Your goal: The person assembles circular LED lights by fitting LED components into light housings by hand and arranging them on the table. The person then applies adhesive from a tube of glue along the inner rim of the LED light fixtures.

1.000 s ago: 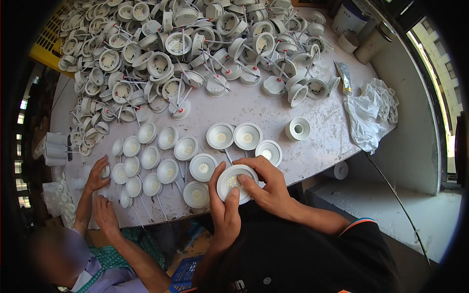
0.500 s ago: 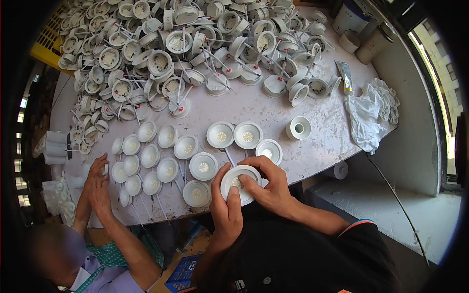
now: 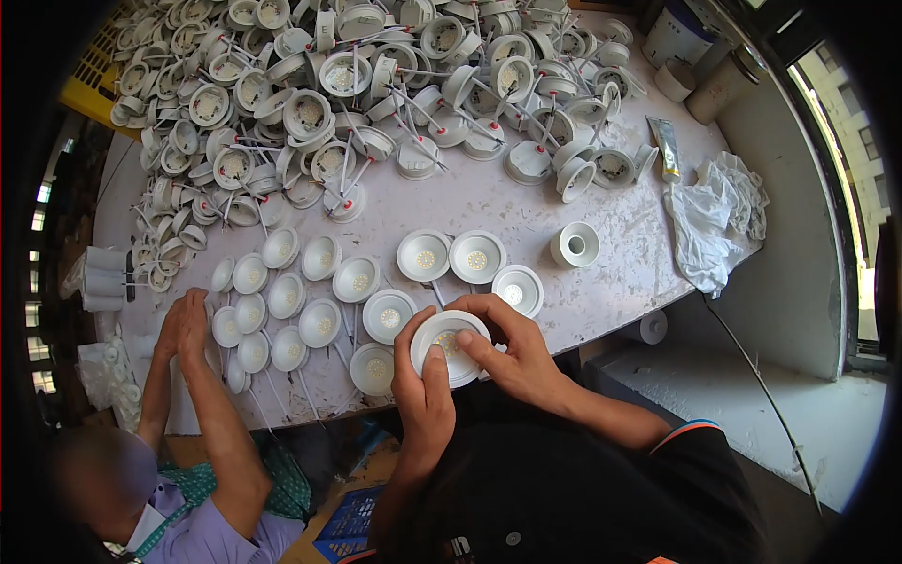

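A round white LED downlight is held at the table's front edge, its LED face turned up towards me. My left hand is closed around its left side, with the thumb on the front. From the right, my right hand grips it too, its thumb reaching inside the cup over the LEDs. Just beyond my hands lie similar downlights, among them a finished-looking one, a second and a third. Another downlight lies beside my left hand.
Several rows of downlights face up at left, near a co-worker's hands. A large heap of wired housings covers the back. At right are a white cylindrical piece, a tube and a crumpled plastic bag.
The downlight and both my hands have shifted slightly left and up. The co-worker's hands have moved a little left. The downlights on the table have stayed in place.
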`<state>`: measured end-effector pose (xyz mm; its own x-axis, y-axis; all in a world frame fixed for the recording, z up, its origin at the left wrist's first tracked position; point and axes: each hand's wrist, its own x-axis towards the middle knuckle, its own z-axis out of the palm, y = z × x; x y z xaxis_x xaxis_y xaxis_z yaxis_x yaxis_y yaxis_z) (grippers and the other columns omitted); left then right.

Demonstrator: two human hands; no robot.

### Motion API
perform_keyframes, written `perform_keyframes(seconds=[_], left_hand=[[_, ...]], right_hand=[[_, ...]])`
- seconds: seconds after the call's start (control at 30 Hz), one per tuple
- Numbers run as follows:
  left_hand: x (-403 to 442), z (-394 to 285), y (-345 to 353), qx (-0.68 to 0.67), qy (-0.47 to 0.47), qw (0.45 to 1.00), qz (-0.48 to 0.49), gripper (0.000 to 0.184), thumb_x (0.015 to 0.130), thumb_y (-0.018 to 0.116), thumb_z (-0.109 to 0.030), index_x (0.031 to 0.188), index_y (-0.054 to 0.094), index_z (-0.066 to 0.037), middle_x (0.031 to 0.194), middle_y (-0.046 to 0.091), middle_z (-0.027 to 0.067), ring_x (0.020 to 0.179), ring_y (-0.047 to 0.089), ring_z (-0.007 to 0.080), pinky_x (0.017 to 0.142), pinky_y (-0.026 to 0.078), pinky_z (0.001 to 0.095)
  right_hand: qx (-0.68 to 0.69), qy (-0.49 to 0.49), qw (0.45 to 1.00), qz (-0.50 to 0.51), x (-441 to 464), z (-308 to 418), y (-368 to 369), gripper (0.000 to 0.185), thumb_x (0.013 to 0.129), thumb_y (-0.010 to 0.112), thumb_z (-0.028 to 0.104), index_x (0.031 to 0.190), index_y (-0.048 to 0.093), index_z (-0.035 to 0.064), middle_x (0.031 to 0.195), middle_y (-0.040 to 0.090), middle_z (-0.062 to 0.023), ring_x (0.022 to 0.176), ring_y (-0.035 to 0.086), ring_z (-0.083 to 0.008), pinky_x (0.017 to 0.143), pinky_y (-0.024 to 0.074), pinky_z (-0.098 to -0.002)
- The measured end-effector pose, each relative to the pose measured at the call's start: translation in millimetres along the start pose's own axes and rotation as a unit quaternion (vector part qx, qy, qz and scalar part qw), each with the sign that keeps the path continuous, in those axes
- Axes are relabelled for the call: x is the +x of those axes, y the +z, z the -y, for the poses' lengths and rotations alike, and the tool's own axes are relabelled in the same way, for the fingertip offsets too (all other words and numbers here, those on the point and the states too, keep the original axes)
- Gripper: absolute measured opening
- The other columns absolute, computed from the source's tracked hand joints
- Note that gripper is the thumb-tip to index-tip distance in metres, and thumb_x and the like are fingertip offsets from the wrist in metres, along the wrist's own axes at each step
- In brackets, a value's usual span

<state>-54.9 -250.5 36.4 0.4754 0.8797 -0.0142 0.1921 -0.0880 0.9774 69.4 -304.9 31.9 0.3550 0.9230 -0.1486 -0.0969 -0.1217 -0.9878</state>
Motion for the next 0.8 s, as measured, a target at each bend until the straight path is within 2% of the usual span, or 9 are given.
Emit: perform_keyframes(seconds=[0.2,0.27,0.37,0.43,0.5,0.7,0.8], left_hand=[[3,0,-4,-0.032,-0.026,0.999,0.014,0.037,0.095,0.036,-0.015,0.125,0.043,0.004,0.117,0.053,0.0175,0.105,0.054,0.0224,0.09,0.042,0.0338],[3,5,-6,-0.088,-0.023,0.996,0.019,0.042,0.098,0.03,-0.023,0.127,0.042,0.005,0.12,0.051,0.0178,0.107,0.052,0.0219,0.091,0.041,0.0326],[4,2,-5,-0.062,-0.029,0.998,0.005,0.048,0.099,0.025,-0.03,0.126,0.045,0.005,0.117,0.053,0.0165,0.105,0.052,0.0222,0.091,0.04,0.0325],[5,4,-6,-0.062,-0.026,0.998,0.004,0.049,0.099,0.025,-0.03,0.125,0.045,0.005,0.116,0.053,0.0166,0.105,0.053,0.0222,0.091,0.04,0.0326],[5,4,-6,-0.061,-0.023,0.998,0.004,0.049,0.099,0.025,-0.03,0.125,0.045,0.006,0.116,0.054,0.0167,0.105,0.053,0.0222,0.091,0.04,0.0328],[3,7,-7,-0.02,0.0,1.0,0.008,0.049,0.099,0.026,-0.029,0.126,0.045,0.007,0.118,0.053,0.0173,0.105,0.053,0.0231,0.091,0.041,0.0333],[2,3,-11,-0.033,-0.005,0.999,0.035,0.046,0.1,0.028,-0.026,0.129,0.04,0.007,0.127,0.047,0.0187,0.113,0.049,0.0238,0.096,0.038,0.0337]], right_hand=[[0.011,-0.028,1.0,-0.001,2,-11,1,0.029,0.093,0.051,0.019,0.116,0.053,0.0008,0.099,0.059,-0.0097,0.087,0.055,-0.0142,0.076,0.0445,-0.0263],[0.004,-0.04,0.999,0.0,3,-13,1,0.029,0.092,0.051,0.019,0.116,0.053,0.0007,0.099,0.059,-0.0096,0.085,0.055,-0.014,0.074,0.0446,-0.0262],[-0.006,-0.033,0.999,0.006,3,-9,0,0.03,0.091,0.053,0.018,0.115,0.053,0.0007,0.1,0.059,-0.0097,0.081,0.055,-0.0136,0.071,0.0447,-0.026],[-0.009,-0.013,1.0,0.012,3,-7,0,0.03,0.091,0.054,0.018,0.115,0.053,0.0007,0.1,0.059,-0.0098,0.078,0.054,-0.0134,0.068,0.0448,-0.026],[-0.051,-0.042,0.998,-0.001,2,-6,1,0.031,0.087,0.057,0.015,0.115,0.054,0.0009,0.098,0.059,-0.0098,0.072,0.053,-0.013,0.063,0.0444,-0.0258],[-0.059,-0.044,0.997,-0.021,-1,-4,2,0.03,0.083,0.057,0.009,0.112,0.056,0.0014,0.097,0.059,-0.0086,0.068,0.053,-0.0123,0.06,0.0445,-0.025],[-0.06,-0.042,0.997,-0.023,-1,-2,3,0.029,0.083,0.058,0.008,0.111,0.057,0.0011,0.095,0.059,-0.0083,0.068,0.053,-0.0119,0.06,0.0448,-0.0248]])
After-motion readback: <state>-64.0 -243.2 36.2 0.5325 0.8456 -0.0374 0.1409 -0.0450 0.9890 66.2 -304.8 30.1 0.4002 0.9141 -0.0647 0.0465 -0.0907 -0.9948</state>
